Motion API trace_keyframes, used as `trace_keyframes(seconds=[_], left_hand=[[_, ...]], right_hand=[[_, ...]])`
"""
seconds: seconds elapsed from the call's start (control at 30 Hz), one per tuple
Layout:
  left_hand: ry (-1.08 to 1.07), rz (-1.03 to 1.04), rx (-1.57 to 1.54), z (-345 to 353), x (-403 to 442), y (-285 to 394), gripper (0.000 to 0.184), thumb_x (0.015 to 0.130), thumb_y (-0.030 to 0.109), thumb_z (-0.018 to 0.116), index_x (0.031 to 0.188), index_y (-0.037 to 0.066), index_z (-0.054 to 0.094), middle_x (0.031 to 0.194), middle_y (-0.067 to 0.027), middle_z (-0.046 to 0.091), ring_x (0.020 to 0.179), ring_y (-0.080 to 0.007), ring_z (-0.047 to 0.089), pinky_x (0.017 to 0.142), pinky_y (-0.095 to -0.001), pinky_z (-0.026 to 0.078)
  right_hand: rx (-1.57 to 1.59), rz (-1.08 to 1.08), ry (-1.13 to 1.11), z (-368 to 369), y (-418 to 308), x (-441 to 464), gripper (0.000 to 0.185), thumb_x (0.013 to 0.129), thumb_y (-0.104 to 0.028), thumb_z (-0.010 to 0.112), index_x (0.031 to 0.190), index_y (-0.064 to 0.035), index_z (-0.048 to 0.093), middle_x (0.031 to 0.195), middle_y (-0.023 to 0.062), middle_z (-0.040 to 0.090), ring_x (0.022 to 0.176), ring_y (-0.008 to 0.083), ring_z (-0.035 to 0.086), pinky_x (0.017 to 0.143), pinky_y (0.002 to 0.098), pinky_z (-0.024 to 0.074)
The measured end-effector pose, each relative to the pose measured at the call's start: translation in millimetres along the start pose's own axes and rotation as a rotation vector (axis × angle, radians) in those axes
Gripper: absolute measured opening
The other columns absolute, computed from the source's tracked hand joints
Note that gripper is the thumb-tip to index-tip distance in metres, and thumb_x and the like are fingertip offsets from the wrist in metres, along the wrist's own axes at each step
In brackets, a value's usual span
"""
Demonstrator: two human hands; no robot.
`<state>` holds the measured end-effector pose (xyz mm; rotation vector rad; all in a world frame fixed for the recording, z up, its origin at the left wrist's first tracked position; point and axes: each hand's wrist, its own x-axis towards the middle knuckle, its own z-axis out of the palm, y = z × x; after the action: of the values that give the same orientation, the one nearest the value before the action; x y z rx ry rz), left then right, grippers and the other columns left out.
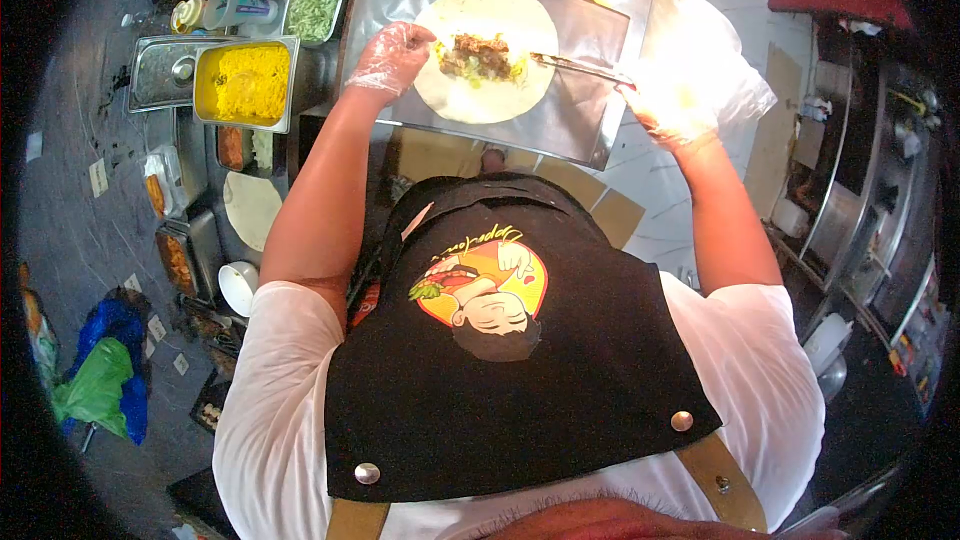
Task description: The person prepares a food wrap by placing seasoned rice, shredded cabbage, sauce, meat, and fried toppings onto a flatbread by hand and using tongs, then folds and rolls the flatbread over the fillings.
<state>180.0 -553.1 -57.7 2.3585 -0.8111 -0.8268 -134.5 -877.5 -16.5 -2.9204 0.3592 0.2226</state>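
Fingers of gloved left hand [392, 58] bunched together at 9 o'clock on the tortilla [448, 102]; can't tell if pinching, probably steadying it. Right hand [668, 112] pinches tongs [585, 67] by the tail end, 4 o'clock, likely to keep fingers off the meat filling [485, 57]. Tortilla lies on metal sheet [575, 122] at 12; yellow-food pan [243, 126] at 10, presumably for reach.

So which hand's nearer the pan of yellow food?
Left: the left hand is at the tortilla edge nearer the pan; the right hand holds tongs on the tortilla's far side.
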Motion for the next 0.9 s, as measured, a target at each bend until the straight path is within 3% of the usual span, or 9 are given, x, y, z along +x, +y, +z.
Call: trace_keyframes(seconds=[0.1, 0.2, 0.43, 0.6, 0.7, 0.9], left_hand=[[0.025, 0.017, 0.023, 1.4, 1.1, 2.8, 0.025, 0.101, 0.021, 0.069, 0.12, 0.01, 0.08, 0.122, -0.0148, 0.077, 0.115, -0.031, 0.074, 0.103, -0.0408, 0.057], [0.035, 0.089, 0.052, 7.0, 5.7, 3.4, 0.027, 0.102, 0.024, 0.068, 0.121, 0.011, 0.08, 0.117, -0.0156, 0.077, 0.112, -0.0321, 0.074, 0.102, -0.0414, 0.056], [0.049, 0.339, 0.202, 24.6, 22.7, 20.9, 0.029, 0.101, 0.035, 0.07, 0.12, 0.017, 0.082, 0.117, -0.0167, 0.075, 0.118, -0.0365, 0.069, 0.106, -0.0487, 0.053], [0.033, 0.305, 0.301, 33.7, 37.1, 24.9, 0.029, 0.1, 0.035, 0.073, 0.12, 0.015, 0.082, 0.111, -0.0171, 0.076, 0.114, -0.0376, 0.07, 0.103, -0.0485, 0.055], [0.024, 0.256, 0.295, 30.7, 39.4, 20.6, 0.028, 0.1, 0.034, 0.073, 0.119, 0.014, 0.082, 0.113, -0.0172, 0.076, 0.116, -0.0375, 0.069, 0.104, -0.0486, 0.054], [0.015, 0.141, 0.25, 28.0, 28.8, 16.9, 0.034, 0.098, 0.04, 0.076, 0.119, 0.014, 0.082, 0.115, -0.0162, 0.077, 0.117, -0.0355, 0.07, 0.105, -0.0468, 0.055]], right_hand=[[-0.027, -0.129, 0.052, -7.7, -0.5, 2.0, 0.023, 0.1, -0.033, 0.074, 0.111, -0.0139, 0.079, 0.093, 0.0128, 0.076, 0.086, 0.0357, 0.072, 0.081, 0.0473, 0.0583], [0.118, -0.022, 0.046, -30.1, -35.5, 9.7, 0.023, 0.101, -0.034, 0.07, 0.106, -0.0135, 0.079, 0.095, 0.0133, 0.076, 0.092, 0.0334, 0.074, 0.082, 0.0471, 0.0602], [0.173, -0.061, 0.024, -17.2, -40.0, 18.5, 0.024, 0.1, -0.029, 0.074, 0.117, -0.0126, 0.078, 0.099, 0.0123, 0.077, 0.089, 0.0328, 0.075, 0.082, 0.045, 0.0602], [0.208, -0.059, 0.036, -11.9, -47.9, 23.1, 0.025, 0.103, -0.03, 0.071, 0.119, -0.0125, 0.077, 0.102, 0.0141, 0.077, 0.093, 0.0356, 0.075, 0.083, 0.0471, 0.0605], [0.186, -0.047, -0.163, -26.9, -72.2, 33.8, 0.026, 0.104, -0.025, 0.064, 0.123, -0.0133, 0.076, 0.104, 0.0152, 0.077, 0.098, 0.0365, 0.075, 0.089, 0.048, 0.0603], [0.274, -0.076, -0.067, -17.5, -64.7, 28.0, 0.029, 0.103, -0.026, 0.064, 0.127, -0.0137, 0.076, 0.106, 0.017, 0.077, 0.103, 0.0368, 0.075, 0.093, 0.0476, 0.0599]])
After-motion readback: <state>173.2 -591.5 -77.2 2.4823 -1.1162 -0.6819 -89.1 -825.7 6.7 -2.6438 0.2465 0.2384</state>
